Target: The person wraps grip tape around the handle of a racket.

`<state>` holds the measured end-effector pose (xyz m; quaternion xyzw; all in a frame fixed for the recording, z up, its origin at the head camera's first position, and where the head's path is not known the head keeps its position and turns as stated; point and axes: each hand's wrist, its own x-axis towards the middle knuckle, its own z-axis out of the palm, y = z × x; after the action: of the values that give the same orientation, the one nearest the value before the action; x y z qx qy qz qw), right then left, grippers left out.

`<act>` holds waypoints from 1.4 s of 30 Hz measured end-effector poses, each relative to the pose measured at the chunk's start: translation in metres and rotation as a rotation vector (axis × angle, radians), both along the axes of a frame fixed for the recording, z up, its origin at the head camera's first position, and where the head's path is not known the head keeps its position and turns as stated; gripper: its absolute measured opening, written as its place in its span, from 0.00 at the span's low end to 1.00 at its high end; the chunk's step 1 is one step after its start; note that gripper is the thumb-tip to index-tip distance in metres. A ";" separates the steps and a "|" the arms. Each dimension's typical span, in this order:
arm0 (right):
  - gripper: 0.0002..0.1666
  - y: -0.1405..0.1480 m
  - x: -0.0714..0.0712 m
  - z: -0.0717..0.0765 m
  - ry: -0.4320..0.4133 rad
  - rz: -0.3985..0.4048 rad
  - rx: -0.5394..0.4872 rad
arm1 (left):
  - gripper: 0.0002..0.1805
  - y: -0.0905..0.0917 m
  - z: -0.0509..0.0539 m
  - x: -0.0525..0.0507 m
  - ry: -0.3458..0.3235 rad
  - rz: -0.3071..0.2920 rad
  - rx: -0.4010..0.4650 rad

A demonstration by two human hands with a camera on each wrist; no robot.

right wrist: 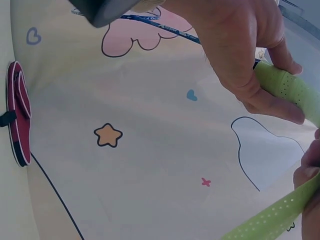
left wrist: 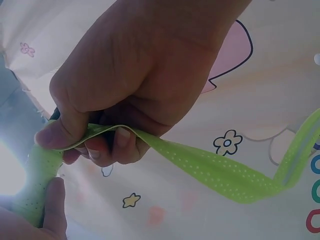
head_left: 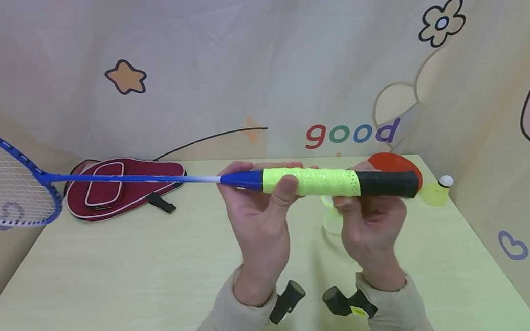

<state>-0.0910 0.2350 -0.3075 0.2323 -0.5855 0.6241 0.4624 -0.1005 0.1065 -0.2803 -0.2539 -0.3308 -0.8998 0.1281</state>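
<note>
A blue badminton racket (head_left: 138, 178) is held level above the table, its strung head at the left edge of the head view. My left hand (head_left: 262, 232) grips the handle near the blue cone, thumb across the near side. Perforated yellow-green grip tape (head_left: 326, 181) wraps the handle from the cone to the bare black butt end (head_left: 386, 183). My right hand (head_left: 373, 229) pinches the tape beside the wrapped part, between thumb and fingers, as the left wrist view shows. From that hand a loose length of tape (left wrist: 210, 170) trails; in the head view it is mostly hidden.
A maroon racket bag (head_left: 148, 186) with white piping lies at the table's back left, a black strap (head_left: 161, 203) beside it. Behind the handle is a red rounded thing (head_left: 391, 163). A yellow shuttlecock (head_left: 435, 194) lies by the right edge. A printed curtain (head_left: 239, 59) stands behind.
</note>
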 end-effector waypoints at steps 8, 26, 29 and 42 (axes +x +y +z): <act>0.25 0.001 0.001 -0.001 0.012 0.025 0.007 | 0.28 0.000 0.000 0.000 -0.006 0.004 0.004; 0.24 -0.002 0.002 0.000 0.033 0.087 -0.009 | 0.28 -0.001 0.000 -0.002 -0.064 0.027 0.009; 0.23 -0.003 0.003 0.000 0.024 0.079 -0.027 | 0.28 -0.001 -0.001 -0.002 -0.078 0.013 -0.003; 0.16 0.000 0.005 0.001 -0.017 0.043 -0.102 | 0.27 -0.002 0.000 -0.006 0.156 -0.223 0.102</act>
<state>-0.0863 0.2347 -0.3065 0.2158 -0.5518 0.6647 0.4552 -0.1065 0.1050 -0.2798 -0.3512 -0.2434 -0.9017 0.0654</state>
